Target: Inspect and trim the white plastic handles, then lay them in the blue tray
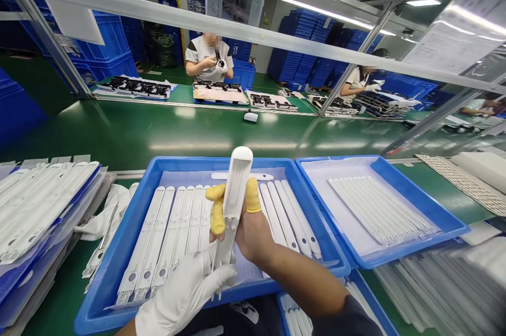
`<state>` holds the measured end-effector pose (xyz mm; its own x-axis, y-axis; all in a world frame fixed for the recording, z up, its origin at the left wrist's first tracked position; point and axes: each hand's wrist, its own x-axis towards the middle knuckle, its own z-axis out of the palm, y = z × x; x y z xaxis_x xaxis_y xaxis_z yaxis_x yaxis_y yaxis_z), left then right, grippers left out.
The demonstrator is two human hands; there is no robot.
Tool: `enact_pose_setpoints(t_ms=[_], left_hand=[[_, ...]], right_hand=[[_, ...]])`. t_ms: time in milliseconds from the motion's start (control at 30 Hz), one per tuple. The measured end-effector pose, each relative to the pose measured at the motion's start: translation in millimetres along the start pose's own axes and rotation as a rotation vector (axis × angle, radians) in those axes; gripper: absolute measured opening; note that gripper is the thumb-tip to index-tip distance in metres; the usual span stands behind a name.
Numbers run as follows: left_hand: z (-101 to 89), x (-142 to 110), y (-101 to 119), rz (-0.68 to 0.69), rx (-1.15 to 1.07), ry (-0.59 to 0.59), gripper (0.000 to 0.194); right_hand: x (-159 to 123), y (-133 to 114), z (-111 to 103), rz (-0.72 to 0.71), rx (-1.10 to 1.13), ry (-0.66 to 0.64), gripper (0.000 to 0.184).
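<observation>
My right hand (247, 230), with yellow finger cots on thumb and forefinger, pinches a long white plastic part (236, 188) and holds it upright over a blue tray (118, 251). My left hand (185, 291), in a white glove, grips the lower end of the same part. In the tray, several similar white strips (166, 236) lie side by side on a clear sheet, with more of these white strips (290, 217) on the right of the hands.
A second blue tray (395, 257) on the right holds thin white rods (379, 209). Stacks of white parts (35, 204) lie on the left. Across the green bench, two other people work at trays of dark parts (136, 85).
</observation>
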<state>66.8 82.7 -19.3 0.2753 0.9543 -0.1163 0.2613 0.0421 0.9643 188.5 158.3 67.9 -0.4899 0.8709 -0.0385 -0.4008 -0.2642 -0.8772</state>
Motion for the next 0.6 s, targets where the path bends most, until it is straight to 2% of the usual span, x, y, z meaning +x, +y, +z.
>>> enact_pose_setpoints(t_ms=[100,233,300,467,600], left_hand=[[3.7,4,-8,0.001,0.039,0.061,0.039],[15.2,3,-18,-0.028,-0.151,0.083,0.041],[22.4,2,-23,-0.056,-0.248,0.055,0.041],[28.5,3,-29,-0.249,-0.765,0.039,0.049],[21.5,7,-18,-0.288,-0.802,0.047,0.049]], right_hand=[[1,-16,3,-0.109,-0.017,0.0,0.077],[-4,-20,7,-0.175,-0.093,-0.06,0.069],[-8,-18,11,-0.177,-0.135,-0.067,0.066],[-11,-20,23,-0.126,-0.21,0.004,0.059],[-8,-18,20,-0.13,-0.202,0.007,0.063]])
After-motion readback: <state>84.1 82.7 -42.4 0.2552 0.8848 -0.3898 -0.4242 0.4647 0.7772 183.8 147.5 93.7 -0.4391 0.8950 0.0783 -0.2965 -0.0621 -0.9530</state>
